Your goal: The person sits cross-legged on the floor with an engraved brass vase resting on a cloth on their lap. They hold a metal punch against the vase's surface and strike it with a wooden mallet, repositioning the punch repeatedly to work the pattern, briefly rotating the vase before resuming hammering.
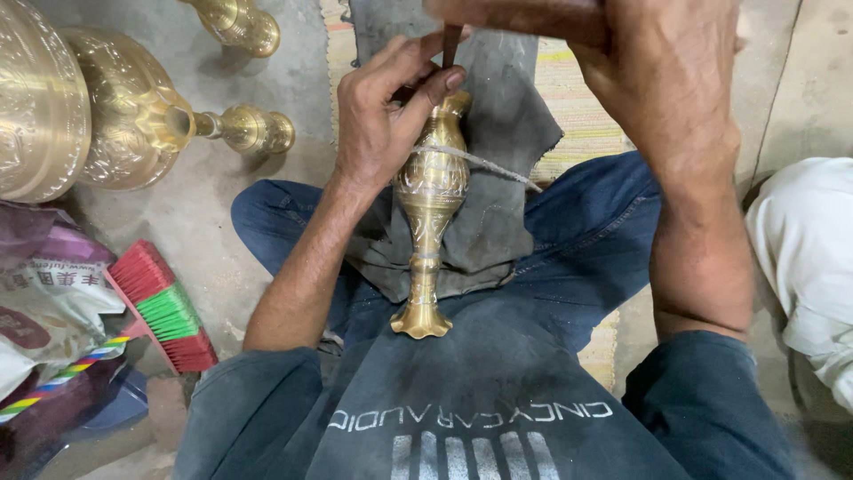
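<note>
Vase (pixel 429 209): brass, foot on the lap.
Left hand (pixel 384 116): pinches a thin tool (pixel 450 46) at the vase's neck.
Right hand (pixel 662 67): above-right of the vase, closed on a dark handle (pixel 515 16).

A bare grey concrete floor (pixel 213 187), dusty and stained, fills the scene. A striped woven mat (pixel 577 107) lies across it at the top. On the left stand large engraved brass vessels (pixel 107 116), with a red and green brush (pixel 164 307) and crumpled plastic bags (pixel 44 302) nearby. Light is soft and even
</note>
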A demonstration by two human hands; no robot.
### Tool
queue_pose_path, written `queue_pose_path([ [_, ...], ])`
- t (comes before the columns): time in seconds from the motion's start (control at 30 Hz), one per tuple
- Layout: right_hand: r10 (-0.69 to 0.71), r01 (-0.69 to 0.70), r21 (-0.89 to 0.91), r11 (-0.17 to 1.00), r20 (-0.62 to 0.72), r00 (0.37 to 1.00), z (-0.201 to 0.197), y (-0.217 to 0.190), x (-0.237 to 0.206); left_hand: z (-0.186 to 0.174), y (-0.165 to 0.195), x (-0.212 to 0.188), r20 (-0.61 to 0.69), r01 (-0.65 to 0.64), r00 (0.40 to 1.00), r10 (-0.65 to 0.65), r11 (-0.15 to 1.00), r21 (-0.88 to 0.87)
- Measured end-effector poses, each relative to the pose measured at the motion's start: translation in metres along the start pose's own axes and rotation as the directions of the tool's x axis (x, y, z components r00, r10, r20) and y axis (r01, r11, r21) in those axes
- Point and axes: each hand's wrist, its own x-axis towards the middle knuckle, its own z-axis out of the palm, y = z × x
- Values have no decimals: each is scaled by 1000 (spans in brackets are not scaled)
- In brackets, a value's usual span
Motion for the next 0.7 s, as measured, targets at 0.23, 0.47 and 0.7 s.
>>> queue_pose_path([
  [0.23,-143,135,-151,979,-45,989,0,5,-5,-2,5,1,17,46,999,-45,999,-23],
  [0.47,-165,153,-170,973,-57,985,6,12,-6,-6,10,3,36,26,999,-24,998,-56],
  [0.7,-201,179,-194,964,-98,975,10,22,-9,-5,-6,4,44,109,994,-101,960,-259],
])
